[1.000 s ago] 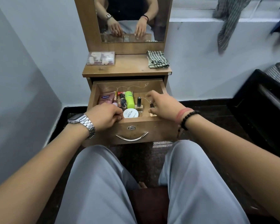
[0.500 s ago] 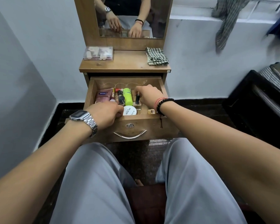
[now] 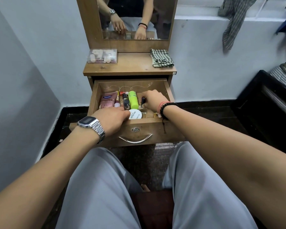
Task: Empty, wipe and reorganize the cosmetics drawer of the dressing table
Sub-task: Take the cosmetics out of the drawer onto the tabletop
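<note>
The drawer point(image 3: 169, 92) of the dressing table stands pulled out and is not yet emptied. Its contents lie in the left and middle part: a pink Vaseline tube point(image 3: 107, 101), a lime-green bottle point(image 3: 133, 100), a dark-capped stick point(image 3: 126, 101) between them, and a white round jar point(image 3: 135, 114) against the front wall. The right hand point(image 3: 153, 100) is inside the drawer with its fingers point(image 3: 144, 105) curled round a small black-capped bottle point(image 3: 143, 100), probably nail polish, held upright. The left hand point(image 3: 113, 119) rests at the front edge, its fingers curled down beside the jar; whether they grip anything cannot be told. The small bottle is likely glass: light, rigid, smooth and breakable, best taken by the body below the cap and lifted vertically. The tube is soft and will deform; grip it at mid-length. The jar is flat and wide; take it across the lid rim. On the surface above sit a clear plastic box point(image 3: 102, 56) and a folded checked cloth point(image 3: 162, 57), the likely wiping item.
</note>
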